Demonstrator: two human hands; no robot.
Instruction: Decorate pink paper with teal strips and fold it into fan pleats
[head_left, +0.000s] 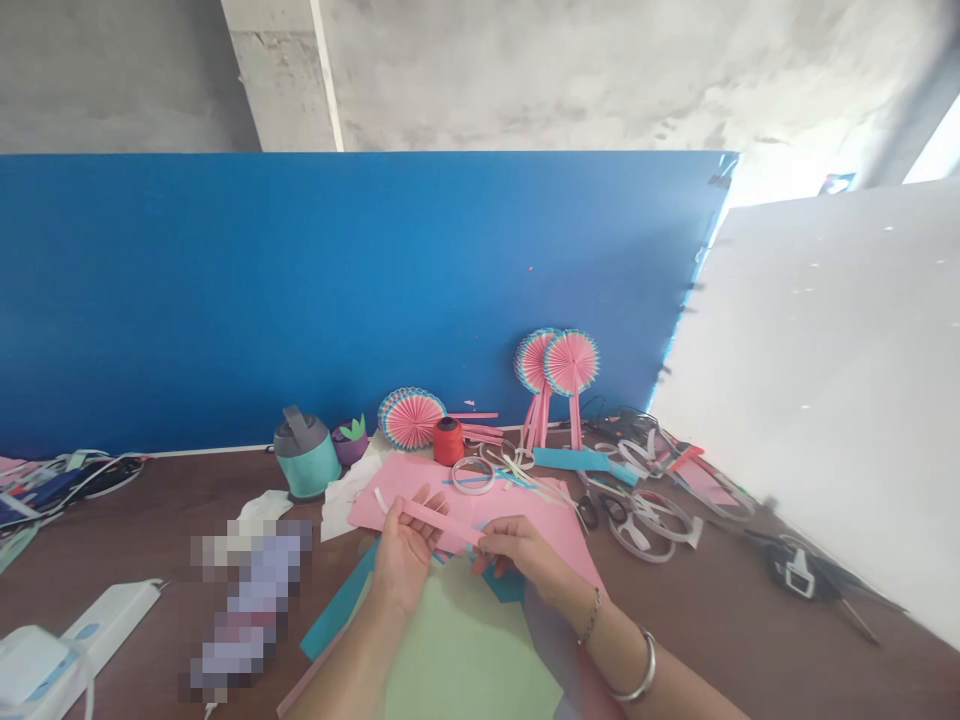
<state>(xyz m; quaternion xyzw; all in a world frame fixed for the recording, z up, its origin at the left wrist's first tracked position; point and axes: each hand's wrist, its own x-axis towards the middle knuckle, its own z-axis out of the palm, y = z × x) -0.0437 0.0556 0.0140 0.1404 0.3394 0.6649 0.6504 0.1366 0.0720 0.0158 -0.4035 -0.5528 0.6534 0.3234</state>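
A folded pink paper strip (441,520) stretches between my two hands above the papers. My left hand (405,565) is palm up, its thumb at the strip's left end and its fingers beneath it. The right end is pinched between the thumb and fingers of my right hand (521,555), which wears a chain and a silver bangle at the wrist. Under my forearms lies a pale green sheet (465,650). Pink sheets (555,520) and a blue sheet (337,605) spread out around and beneath it.
Pleated paper fans (571,362) lean against the blue partition (300,280). A red thread spool (448,443), a tape roll (473,475) and a teal container (307,460) stand behind the hands. Scissors (587,512) lie right; a power strip (112,630) is at left.
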